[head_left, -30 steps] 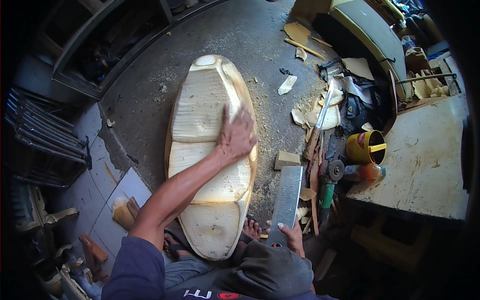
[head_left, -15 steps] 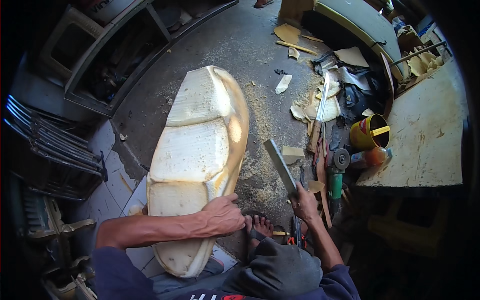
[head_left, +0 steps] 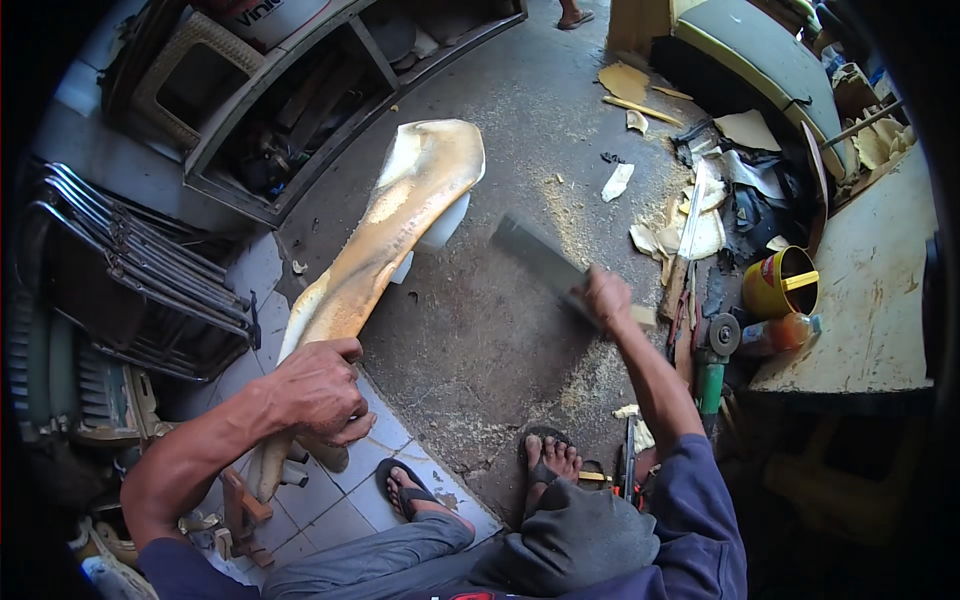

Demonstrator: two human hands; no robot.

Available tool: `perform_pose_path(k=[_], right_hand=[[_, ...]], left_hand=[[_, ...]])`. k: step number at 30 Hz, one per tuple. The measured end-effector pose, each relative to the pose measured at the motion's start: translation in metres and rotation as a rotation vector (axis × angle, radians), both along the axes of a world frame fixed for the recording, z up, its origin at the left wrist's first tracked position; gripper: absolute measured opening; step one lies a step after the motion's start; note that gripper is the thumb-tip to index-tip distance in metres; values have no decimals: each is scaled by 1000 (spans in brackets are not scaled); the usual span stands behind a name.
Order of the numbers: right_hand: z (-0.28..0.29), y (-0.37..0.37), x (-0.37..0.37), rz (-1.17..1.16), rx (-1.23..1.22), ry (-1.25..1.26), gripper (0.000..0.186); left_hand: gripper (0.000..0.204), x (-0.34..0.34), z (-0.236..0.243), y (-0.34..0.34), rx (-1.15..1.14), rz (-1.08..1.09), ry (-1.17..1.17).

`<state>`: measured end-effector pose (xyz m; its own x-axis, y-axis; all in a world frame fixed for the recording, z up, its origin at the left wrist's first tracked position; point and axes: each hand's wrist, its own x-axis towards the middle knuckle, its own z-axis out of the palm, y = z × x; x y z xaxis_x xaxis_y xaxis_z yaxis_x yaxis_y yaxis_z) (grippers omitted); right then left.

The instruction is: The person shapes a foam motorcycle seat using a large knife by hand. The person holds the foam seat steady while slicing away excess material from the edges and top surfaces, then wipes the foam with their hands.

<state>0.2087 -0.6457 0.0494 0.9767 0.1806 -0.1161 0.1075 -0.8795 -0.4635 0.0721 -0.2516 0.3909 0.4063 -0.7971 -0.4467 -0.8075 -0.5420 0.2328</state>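
A long foam seat point(head_left: 385, 225), cream and brown with age, is tipped on its edge left of centre, its browned side facing up. My left hand point(head_left: 315, 395) is closed over its near part, fingers wrapped on the edge; the palm side is hidden. Pale parts show under its far right side. My right hand point(head_left: 605, 298) grips one end of a flat grey bar point(head_left: 540, 255), perhaps a sanding board or file, slightly blurred. The bar hangs over the floor to the right of the seat, apart from it.
Foam scraps point(head_left: 655, 240), a long knife point(head_left: 690, 215), an angle grinder point(head_left: 713, 365) and a yellow tin point(head_left: 780, 282) lie to the right beside a pale board point(head_left: 860, 300). Metal frames point(head_left: 140, 260) stack at left. Foam dust covers the floor point(head_left: 480, 330). My sandalled feet are below.
The foam seat has turned from top-up onto its edge, and its far end now shows the brown side. My left hand moved left and down along it; the grey bar swung flatter, leftward.
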Motion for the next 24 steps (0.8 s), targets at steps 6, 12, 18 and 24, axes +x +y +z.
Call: perform_pose_path(k=[6,12,18,24], right_hand=[[102,-20,37,-529,283,-318,43],[40,-1,-92,-385,392,-67,30],[56,17,-199,-538,589,-28,26],[65,5,-202,-464,399,105,27]], left_hand=[[37,-73,-50,23,122,-119,46],[19,-155,-167,47,4,-131,266],[21,-112,-135,18,-462,659,250],[43,-16,-143,1,-509,612,-128]])
